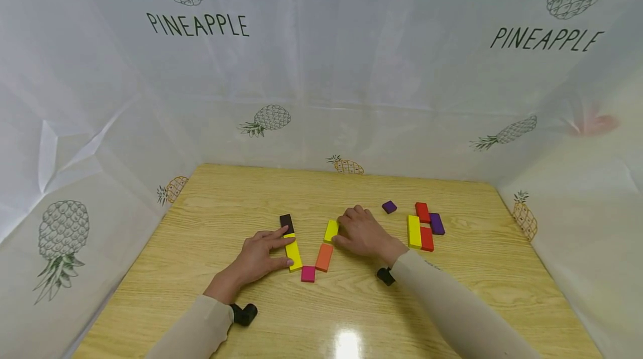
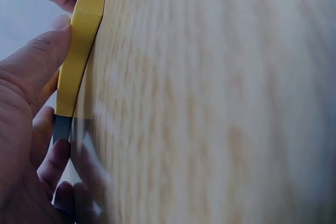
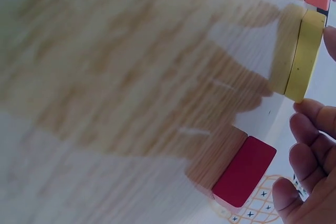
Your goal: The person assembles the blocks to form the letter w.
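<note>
My left hand [image 1: 259, 254] rests along the left arm of a V-shaped row, its thumb on a long yellow block [image 1: 293, 255] and its fingers by a black block [image 1: 286, 223]. A pink block [image 1: 308, 274] lies at the bottom of the V. An orange block [image 1: 324, 257] and a shorter yellow block [image 1: 331, 231] form the right arm. My right hand [image 1: 365, 234] touches this shorter yellow block [image 3: 306, 56], index fingertip at its far end and thumb beside it. Past that index finger stands a red block [image 3: 244, 172], hidden by the hand in the head view.
To the right lie a yellow block [image 1: 414, 231], two red blocks [image 1: 422, 212], and a purple block [image 1: 437, 224], close together. A small purple block [image 1: 389, 207] sits farther back. White pineapple-printed sheeting [image 1: 321, 68] surrounds the wooden table [image 1: 241, 191].
</note>
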The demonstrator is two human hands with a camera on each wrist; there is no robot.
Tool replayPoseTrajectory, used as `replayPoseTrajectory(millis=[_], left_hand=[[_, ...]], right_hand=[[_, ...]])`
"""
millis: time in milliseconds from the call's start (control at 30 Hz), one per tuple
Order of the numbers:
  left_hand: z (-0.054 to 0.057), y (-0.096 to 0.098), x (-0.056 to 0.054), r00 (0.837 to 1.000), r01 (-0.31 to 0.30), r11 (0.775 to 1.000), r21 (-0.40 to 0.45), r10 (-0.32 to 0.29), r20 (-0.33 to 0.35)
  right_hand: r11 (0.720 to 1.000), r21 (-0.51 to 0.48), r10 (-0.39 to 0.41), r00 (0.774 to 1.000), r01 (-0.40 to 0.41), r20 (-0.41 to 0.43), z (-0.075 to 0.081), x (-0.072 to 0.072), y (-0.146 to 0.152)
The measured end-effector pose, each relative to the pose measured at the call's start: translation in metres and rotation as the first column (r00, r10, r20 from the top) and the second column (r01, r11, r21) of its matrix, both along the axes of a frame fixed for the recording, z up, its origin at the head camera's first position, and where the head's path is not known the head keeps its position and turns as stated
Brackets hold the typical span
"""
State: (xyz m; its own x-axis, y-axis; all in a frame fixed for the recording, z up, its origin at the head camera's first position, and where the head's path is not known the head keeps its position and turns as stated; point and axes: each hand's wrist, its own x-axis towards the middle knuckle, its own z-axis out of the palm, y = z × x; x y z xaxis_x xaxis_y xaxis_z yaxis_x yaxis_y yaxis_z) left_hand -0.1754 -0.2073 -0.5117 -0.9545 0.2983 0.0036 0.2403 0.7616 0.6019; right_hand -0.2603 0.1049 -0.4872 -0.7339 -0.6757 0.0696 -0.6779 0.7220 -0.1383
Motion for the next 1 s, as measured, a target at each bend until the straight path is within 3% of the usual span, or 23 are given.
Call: replayPoseTrajectory(millis=[1000], left_hand=[[0.0012, 0.0003, 0.0002, 1.0, -0.002, 1.0, 0.012, 0.002, 0.008]], right_hand=[[1.0, -0.001, 0.014, 1.0, -0.014, -0.002, -0.0015, 0.003, -0.0019]])
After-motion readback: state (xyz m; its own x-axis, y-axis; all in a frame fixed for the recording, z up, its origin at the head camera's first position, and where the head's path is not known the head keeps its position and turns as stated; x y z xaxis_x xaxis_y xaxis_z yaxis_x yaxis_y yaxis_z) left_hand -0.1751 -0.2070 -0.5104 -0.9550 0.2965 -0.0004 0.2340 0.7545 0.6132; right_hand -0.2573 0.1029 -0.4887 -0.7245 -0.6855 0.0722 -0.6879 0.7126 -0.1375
